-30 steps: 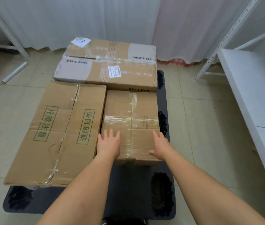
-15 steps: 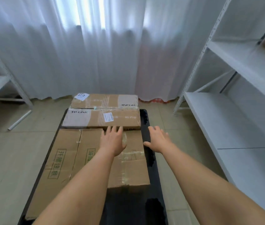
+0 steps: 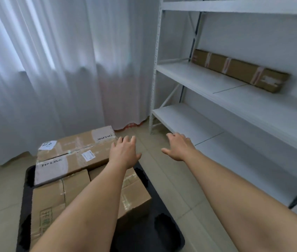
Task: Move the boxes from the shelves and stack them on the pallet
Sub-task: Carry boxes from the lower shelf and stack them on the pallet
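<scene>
now | left hand (image 3: 125, 153) outstretched, fingers spread, empty | right hand (image 3: 179, 147) outstretched, spread, empty, palm down

We count three taped cardboard boxes (image 3: 75, 157) lying flat on the black pallet (image 3: 169, 231); one long box (image 3: 238, 70) remains on the white shelves' (image 3: 207, 82) middle level.
</scene>
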